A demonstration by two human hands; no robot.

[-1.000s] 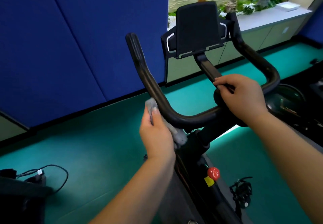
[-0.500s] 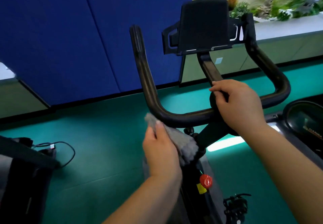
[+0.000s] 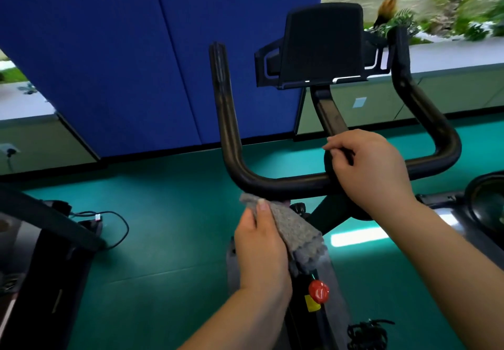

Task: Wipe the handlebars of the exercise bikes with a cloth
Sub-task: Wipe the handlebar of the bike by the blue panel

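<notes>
A black U-shaped handlebar (image 3: pixel 281 184) of an exercise bike fills the middle, with a black tablet holder (image 3: pixel 323 44) above its centre post. My left hand (image 3: pixel 261 251) grips a grey cloth (image 3: pixel 289 227) just under the handlebar's left lower bend; the cloth's top corner nearly meets the bar, contact unclear. My right hand (image 3: pixel 373 169) is closed around the centre of the handlebar where the post joins it. The left horn rises straight up and the right horn curves up at the right.
A red knob (image 3: pixel 318 291) and a pedal (image 3: pixel 366 334) sit on the bike frame below. Another machine (image 3: pixel 41 240) with a cable (image 3: pixel 117 227) stands at the left. Part of another bike (image 3: pixel 485 205) is at the right. Blue wall panels and a planter ledge lie behind, green floor below.
My left hand with the cloth has slid down off the left bend of the handlebar to just below it. My right hand has kept its grip at the centre. The view shifted left.
</notes>
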